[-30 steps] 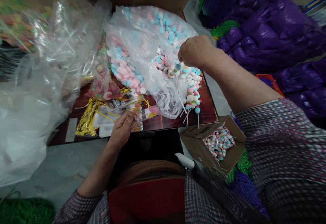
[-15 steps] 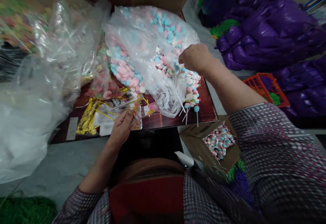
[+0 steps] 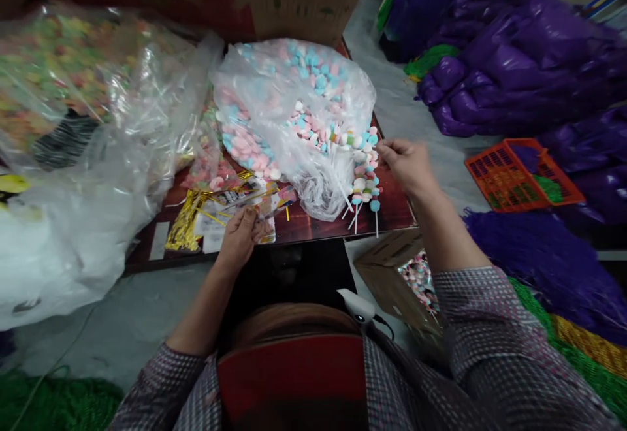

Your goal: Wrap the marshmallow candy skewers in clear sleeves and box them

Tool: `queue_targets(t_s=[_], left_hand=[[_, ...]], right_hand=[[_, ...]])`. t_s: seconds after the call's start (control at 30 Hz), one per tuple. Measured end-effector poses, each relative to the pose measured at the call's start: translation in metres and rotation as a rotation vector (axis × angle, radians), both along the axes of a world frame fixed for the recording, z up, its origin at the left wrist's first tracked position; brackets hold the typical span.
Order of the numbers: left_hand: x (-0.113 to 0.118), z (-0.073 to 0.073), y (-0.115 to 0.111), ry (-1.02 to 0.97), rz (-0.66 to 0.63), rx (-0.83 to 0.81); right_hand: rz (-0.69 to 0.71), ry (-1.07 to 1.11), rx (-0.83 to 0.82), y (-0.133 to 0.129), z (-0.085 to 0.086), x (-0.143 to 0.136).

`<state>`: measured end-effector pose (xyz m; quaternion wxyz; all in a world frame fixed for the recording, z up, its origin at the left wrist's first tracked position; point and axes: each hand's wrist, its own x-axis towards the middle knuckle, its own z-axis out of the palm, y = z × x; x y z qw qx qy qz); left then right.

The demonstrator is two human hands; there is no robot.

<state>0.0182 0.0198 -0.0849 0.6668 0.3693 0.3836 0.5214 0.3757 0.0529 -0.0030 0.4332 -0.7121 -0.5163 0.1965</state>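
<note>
My left hand [image 3: 241,232] is closed on a small clear plastic bag [image 3: 267,205] with coloured printing, at the table's front edge. My right hand [image 3: 407,164] is pinched at the right end of a marshmallow skewer [image 3: 350,138], which lies nearly level; its stick is mostly hidden by the fingers. Below it is a pile of similar skewers [image 3: 365,183], pink, white and blue, with white sticks pointing toward me. Behind them a large clear bag of marshmallows [image 3: 294,85] lies slumped on the table. Gold twist ties [image 3: 183,225] and flat printed bags [image 3: 213,241] are beside my left hand.
Bulky clear bags of colourful sweets [image 3: 73,59] fill the left side. An open carton [image 3: 385,274] of wrapped skewers stands below the table's right corner. Purple sacks [image 3: 519,72] and an orange basket [image 3: 519,176] are at right. A large cardboard box [image 3: 304,0] stands behind.
My right hand has moved right and lower from above the skewer pile, with a skewer now stretched level at its fingertips. My left hand stays on the clear bag. The view has shifted.
</note>
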Motion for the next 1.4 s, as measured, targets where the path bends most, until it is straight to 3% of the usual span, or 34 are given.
queue_targets(t_s=[0.17,0.43,0.87,1.03,1.17,1.27,1.4], left_hand=[[0.000,0.002,0.000,-0.032,0.004,0.047],[-0.004,0.006,-0.008,-0.058,-0.027,0.029],[-0.012,0.005,-0.007,0.113,-0.068,0.136],[-0.029,0.018,0.003,0.374,-0.144,0.305],[-0.036,0.029,0.007,0.481,-0.195,0.404],[-0.035,0.029,0.006,0.475,-0.174,0.418],[-0.030,0.018,0.004,0.445,-0.066,0.379]], right_hand=[[0.075,0.341,0.080,-0.046,-0.004,-0.027],[0.196,0.493,0.055,-0.107,0.004,-0.067],[0.205,0.228,0.006,-0.124,0.004,-0.060],[0.227,0.135,-0.028,-0.127,0.009,-0.051],[0.230,0.218,-0.063,-0.128,0.006,-0.051],[0.287,0.267,-0.093,-0.130,0.003,-0.054],[0.291,0.218,-0.075,-0.135,0.002,-0.060]])
